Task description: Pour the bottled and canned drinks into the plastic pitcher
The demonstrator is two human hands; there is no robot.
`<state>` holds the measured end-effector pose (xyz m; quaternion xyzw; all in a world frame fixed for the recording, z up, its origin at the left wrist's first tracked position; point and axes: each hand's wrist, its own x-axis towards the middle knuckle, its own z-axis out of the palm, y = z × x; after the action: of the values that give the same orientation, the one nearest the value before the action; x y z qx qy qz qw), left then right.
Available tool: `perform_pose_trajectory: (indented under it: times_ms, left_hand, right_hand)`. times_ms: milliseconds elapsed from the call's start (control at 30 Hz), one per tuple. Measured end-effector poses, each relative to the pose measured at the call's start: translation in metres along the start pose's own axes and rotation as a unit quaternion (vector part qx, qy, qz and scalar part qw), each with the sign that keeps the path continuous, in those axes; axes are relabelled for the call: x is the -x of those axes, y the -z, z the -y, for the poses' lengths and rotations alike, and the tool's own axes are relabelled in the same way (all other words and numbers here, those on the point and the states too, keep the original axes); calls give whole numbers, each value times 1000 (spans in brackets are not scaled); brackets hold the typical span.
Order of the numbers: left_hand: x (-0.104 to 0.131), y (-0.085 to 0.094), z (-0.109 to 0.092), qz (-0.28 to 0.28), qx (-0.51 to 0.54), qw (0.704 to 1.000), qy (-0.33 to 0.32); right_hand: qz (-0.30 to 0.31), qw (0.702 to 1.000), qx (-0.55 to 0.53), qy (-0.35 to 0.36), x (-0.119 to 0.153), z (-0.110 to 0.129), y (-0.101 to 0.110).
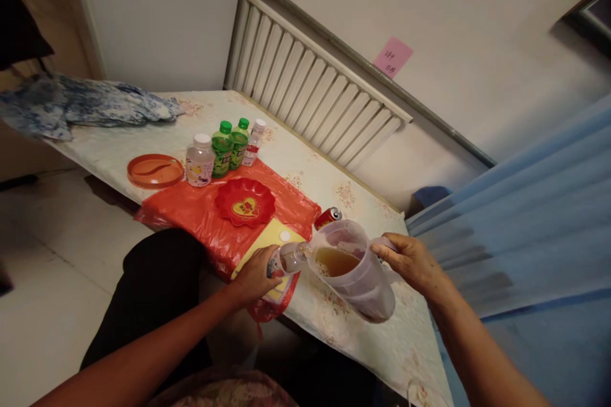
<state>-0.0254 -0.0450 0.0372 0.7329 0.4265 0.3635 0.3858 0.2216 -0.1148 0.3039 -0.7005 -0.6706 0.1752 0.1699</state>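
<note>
My left hand (260, 275) is wrapped round a small clear plastic bottle (292, 257) with a partly hidden label. The bottle is tipped sideways, its mouth at the rim of a translucent plastic pitcher (370, 289). Brownish liquid (340, 261) with some bubbles lies inside the pitcher, which leans toward the bottle. On the right, my right hand (410, 261) grips the pitcher's handle. A red drink can (328, 219) stands just behind the pitcher. Near my left hand, a white bottle cap (285, 236) rests on a yellow sheet or packet (267, 236).
A red scalloped plate (260, 219) and a red plastic bag (176, 206) lie on the floral tablecloth (344, 194). Several bottles, including a green-capped one (222, 149), stand behind, beside an orange lid (155, 179). A radiator (305, 86) and blue curtain (525, 216) border the table.
</note>
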Motion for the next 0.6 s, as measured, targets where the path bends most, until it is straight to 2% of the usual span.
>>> perform_pose_trajectory:
  times_ms: [400,600]
  left_hand:
    - [-1,3,5,-2,40,999,29]
    - [1,11,4,-12,71,995,63]
  right_hand:
    - [-25,983,-173,-50,1,-32,-24]
    - [-72,962,-261,-27,-19,-24,-32]
